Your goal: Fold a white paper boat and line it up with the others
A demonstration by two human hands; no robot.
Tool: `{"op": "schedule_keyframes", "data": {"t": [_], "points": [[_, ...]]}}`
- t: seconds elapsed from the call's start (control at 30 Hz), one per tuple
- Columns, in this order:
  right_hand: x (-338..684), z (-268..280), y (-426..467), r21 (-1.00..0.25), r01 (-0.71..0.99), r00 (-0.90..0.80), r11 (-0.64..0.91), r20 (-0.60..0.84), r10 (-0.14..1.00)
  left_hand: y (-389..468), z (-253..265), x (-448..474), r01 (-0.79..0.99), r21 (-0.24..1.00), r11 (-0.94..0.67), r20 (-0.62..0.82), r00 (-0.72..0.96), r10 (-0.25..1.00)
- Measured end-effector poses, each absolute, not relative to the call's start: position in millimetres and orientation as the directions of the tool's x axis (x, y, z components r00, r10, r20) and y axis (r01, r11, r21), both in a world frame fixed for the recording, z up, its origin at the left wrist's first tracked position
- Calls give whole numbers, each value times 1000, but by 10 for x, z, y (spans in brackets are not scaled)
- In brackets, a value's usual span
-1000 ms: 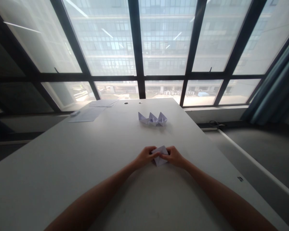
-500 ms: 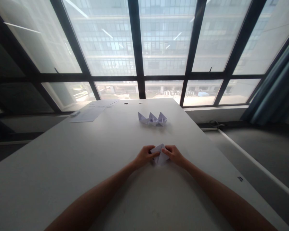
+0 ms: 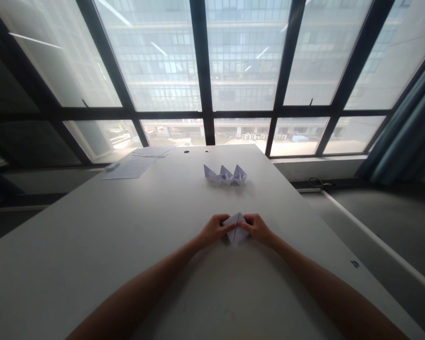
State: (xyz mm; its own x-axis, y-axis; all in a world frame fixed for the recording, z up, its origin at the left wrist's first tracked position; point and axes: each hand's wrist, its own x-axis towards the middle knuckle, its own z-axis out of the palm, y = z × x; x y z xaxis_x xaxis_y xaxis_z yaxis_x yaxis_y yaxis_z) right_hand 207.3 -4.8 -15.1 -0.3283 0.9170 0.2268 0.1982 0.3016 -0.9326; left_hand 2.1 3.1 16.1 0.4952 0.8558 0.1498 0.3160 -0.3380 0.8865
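A folded sheet of white paper [image 3: 235, 234], diamond-shaped with a crease or slit down its middle, is held just above or on the table between both hands. My left hand [image 3: 214, 229] is closed on its left side, thumb laid across the front. On the right side, my right hand [image 3: 257, 227] grips it the same way, its thumb close to the other at the centre line. Fingers behind the paper are hidden. Beyond the hands, folded paper boats [image 3: 225, 175] stand in a row, touching or nearly so.
The white table [image 3: 127, 236] runs toward a large framed window [image 3: 241, 56]. Flat white sheets [image 3: 129, 168] lie at its far left. A small dark mark [image 3: 354, 264] sits near the right edge. A blue curtain [image 3: 396, 118] hangs at the right.
Both thumbs have come nearer the paper's middle, and its two front flaps now lie flatter, meeting along the centre line. The boats have not moved.
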Motion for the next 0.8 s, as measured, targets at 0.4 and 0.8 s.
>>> {"op": "schedule_keyframes", "data": {"t": [0.4,0.8], "points": [[2071,-123,-59,-924,230,-323,306,224,920,16,178,20,323,891,-319,132,487,863],[2064,-106,-68,-920,233,-317,314,233,919,18,185,13,326,886,-331,138,496,858]]}}
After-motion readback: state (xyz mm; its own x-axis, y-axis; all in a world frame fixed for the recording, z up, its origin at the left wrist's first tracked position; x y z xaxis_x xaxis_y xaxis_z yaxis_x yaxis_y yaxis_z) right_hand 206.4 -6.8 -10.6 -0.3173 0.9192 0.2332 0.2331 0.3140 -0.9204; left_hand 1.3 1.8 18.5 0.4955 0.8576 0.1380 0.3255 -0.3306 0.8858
